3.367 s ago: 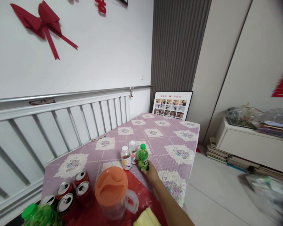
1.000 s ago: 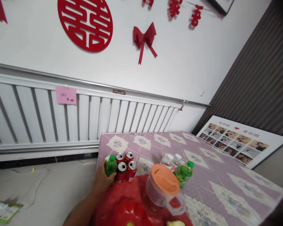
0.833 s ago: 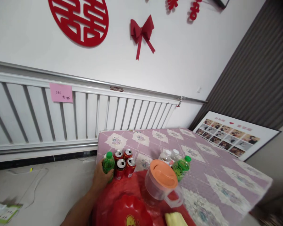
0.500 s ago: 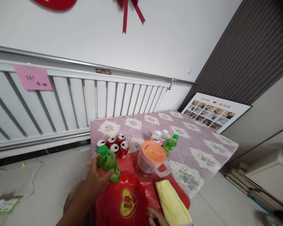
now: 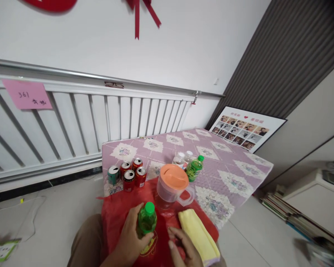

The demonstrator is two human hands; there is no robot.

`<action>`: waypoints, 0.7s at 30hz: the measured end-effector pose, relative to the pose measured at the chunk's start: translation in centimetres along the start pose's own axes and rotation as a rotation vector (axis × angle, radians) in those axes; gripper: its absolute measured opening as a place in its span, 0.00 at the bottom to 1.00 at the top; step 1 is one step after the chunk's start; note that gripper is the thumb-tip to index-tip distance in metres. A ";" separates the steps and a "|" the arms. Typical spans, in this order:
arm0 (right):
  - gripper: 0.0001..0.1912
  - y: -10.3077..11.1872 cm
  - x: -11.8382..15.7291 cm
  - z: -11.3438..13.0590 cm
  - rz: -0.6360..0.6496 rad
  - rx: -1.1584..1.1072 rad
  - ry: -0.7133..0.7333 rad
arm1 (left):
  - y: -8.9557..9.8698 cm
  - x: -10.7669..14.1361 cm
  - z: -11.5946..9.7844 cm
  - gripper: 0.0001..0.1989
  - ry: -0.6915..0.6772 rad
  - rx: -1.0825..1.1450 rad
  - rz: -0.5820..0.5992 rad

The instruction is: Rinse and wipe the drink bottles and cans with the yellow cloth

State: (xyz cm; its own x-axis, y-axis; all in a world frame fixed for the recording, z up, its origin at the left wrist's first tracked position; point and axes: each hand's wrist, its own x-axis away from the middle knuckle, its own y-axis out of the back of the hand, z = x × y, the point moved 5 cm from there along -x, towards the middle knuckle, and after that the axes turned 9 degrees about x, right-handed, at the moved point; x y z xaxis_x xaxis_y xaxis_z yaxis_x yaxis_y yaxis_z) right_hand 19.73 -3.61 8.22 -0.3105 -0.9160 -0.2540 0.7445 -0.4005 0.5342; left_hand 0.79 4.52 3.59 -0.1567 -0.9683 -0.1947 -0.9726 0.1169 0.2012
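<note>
My left hand (image 5: pixel 135 233) is wrapped round a green drink bottle (image 5: pixel 147 219) with a green cap, held upright over the red tray (image 5: pixel 158 256) and its gold heart print. To the right of the bottle, my right hand (image 5: pixel 185 246) is half curled, thumb and fingers apart, with nothing visible held in it. A clear plastic pitcher (image 5: pixel 168 193) with an orange lid stands beyond both hands. Beside my right hand lies a folded yellow cloth (image 5: pixel 197 233). Red cloth (image 5: pixel 114 213) is spread beneath the tray.
Several opened red cans (image 5: pixel 141 177) and a teal can (image 5: pixel 113 174) stand at the table's left. Behind the pitcher are another green bottle (image 5: pixel 195 168) and small white-capped bottles (image 5: pixel 179 158). A radiator (image 5: pixel 97 115) runs behind the patterned tablecloth (image 5: pixel 222 152); a photo board (image 5: pixel 245 129) leans at the right.
My left hand has brought the green bottle rightward and nearer, from beside the cans to over the tray. My right hand has come further into view. The camera has shifted slightly.
</note>
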 end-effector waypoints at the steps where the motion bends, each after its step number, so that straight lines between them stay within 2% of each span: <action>1: 0.16 0.0 -0.7 0.8 0.001 -0.013 0.018 | -0.1 0.1 0.0 0.35 -0.018 -0.009 0.002; 5: 0.21 -1.2 -3.2 3.6 -0.006 -0.092 0.008 | -0.5 0.6 0.3 0.34 -0.087 -0.041 -0.020; 10: 0.28 -4.1 -4.1 5.2 0.031 -0.212 -0.086 | -0.5 0.7 0.5 0.31 -0.102 -0.049 -0.053; 15: 0.25 -5.5 -4.2 4.5 0.050 -0.142 -0.072 | -1.0 0.6 1.0 0.30 -0.109 -0.052 -0.082; 17: 0.22 -5.8 -4.3 4.0 0.054 -0.137 -0.040 | -1.2 0.7 1.4 0.28 -0.111 -0.075 -0.143; 21: 0.18 -6.3 -4.2 3.2 -0.076 -0.195 0.014 | -1.4 1.1 1.2 0.22 -0.128 -0.127 -0.276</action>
State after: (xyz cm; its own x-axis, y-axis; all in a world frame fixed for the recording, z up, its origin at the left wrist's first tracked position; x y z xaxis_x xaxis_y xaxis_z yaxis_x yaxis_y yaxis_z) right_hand 14.47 2.69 8.47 -0.3630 -0.8824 -0.2992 0.8198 -0.4551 0.3475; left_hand 1.75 3.59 1.99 0.0817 -0.9231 -0.3757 -0.9533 -0.1823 0.2408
